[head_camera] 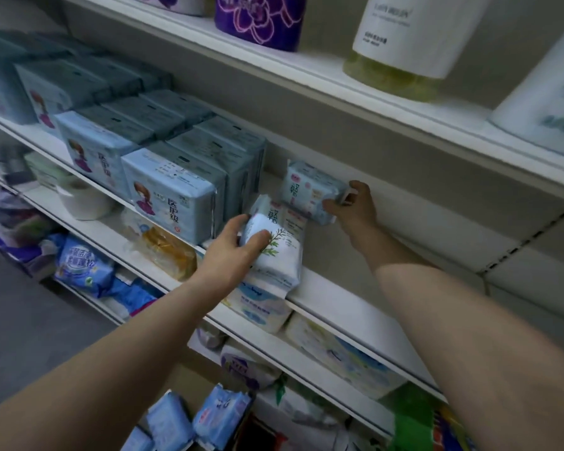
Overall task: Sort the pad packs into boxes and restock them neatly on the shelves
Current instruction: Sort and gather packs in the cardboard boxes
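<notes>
Restocking of a white metal shelf [345, 307], seen from the head camera. The left hand [232, 252] grips a soft white plastic pad pack printed with a green sprig [274, 252], thumb over its top edge and fingers wrapped across its face; the pack sits at the shelf's front lip, overhanging it slightly, tilted, and just beside a second, similar white pack [288, 216] behind it. The right hand [355, 206] reaches deeper, its fingers curled round the right end of a pale blue-and-white pad pack with a pink label [310, 190], which lies near the shelf's back wall and appears raised on one edge. Both packs stand immediately right of the squared-up rows of light blue pad packs bearing a cartoon figure [173, 196], which probably explains the two-handed hold: the loose packs are being aligned against that block, one at the back, one at the front, to fill the open stretch of shelf. No sorting box is visible here. Lower shelves [163, 281] carry jumbled packs.
</notes>
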`<state>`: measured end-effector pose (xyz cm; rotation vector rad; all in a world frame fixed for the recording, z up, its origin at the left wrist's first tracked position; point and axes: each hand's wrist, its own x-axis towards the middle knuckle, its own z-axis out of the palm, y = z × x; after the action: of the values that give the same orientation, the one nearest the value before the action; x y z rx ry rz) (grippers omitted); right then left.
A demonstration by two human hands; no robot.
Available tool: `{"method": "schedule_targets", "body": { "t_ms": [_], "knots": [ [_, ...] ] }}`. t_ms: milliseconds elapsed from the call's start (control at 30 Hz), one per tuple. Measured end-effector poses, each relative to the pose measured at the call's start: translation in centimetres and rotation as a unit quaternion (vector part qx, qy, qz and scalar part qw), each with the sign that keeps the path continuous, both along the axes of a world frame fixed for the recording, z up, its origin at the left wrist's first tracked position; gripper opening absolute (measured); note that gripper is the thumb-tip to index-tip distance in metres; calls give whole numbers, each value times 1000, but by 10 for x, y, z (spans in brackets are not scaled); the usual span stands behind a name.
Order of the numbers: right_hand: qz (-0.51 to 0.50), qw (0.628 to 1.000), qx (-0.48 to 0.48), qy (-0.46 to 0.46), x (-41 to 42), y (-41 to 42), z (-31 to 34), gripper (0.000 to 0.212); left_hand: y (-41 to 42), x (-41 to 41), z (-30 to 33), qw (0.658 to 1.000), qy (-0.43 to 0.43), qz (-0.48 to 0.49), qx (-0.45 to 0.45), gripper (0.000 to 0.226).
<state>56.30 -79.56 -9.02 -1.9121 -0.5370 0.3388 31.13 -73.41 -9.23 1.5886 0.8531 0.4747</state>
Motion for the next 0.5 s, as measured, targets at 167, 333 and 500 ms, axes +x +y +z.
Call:
{"method": "schedule_targets", "body": {
  "t_ms": [167, 333, 500],
  "knots": [
    [-68, 993, -9, -97, -35, -32, 1, 47, -9, -4, 10, 999, 9, 8, -36, 71],
    [90, 977, -96, 167, -109, -62, 19, 39, -24, 0, 20, 978, -66, 47, -194, 58],
    [150, 942, 49, 297, -124, -81, 29, 31, -36, -1, 38, 983, -45, -5, -177, 44]
  ]
}}
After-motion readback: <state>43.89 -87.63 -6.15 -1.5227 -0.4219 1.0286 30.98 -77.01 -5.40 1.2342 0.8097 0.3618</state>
